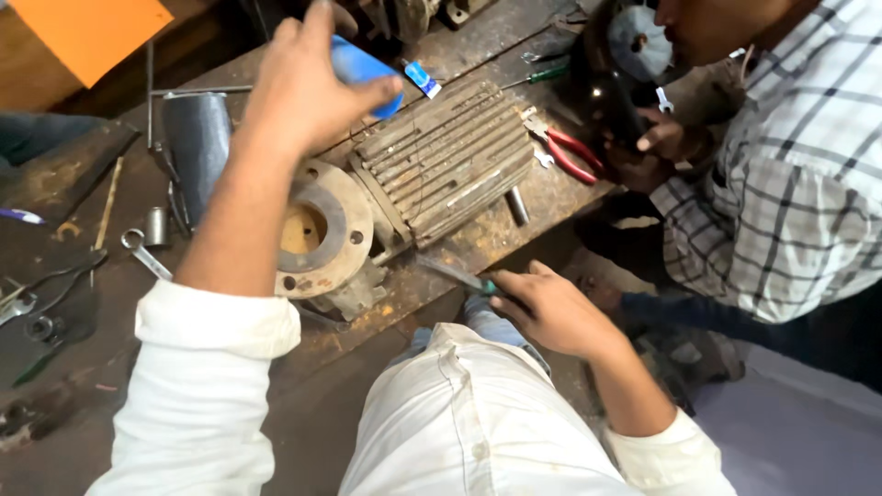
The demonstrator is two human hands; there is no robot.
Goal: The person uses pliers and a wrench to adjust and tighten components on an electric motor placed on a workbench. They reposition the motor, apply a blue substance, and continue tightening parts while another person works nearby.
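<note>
The ribbed motor housing [446, 161] is dull cast metal, grimy and rust-streaked, and its round flange [323, 230] looks rough and corroded. The tabletop [478, 243] is worn wood, stained with oil and orange rust. The blue container [360, 69] in the left hand [303, 87] is smooth, slightly glossy plastic. The pliers [571, 152] have shiny red plastic grips. The white sleeve [207, 377] is soft matt cloth. The spanner [144, 253] is bright metal.
</note>
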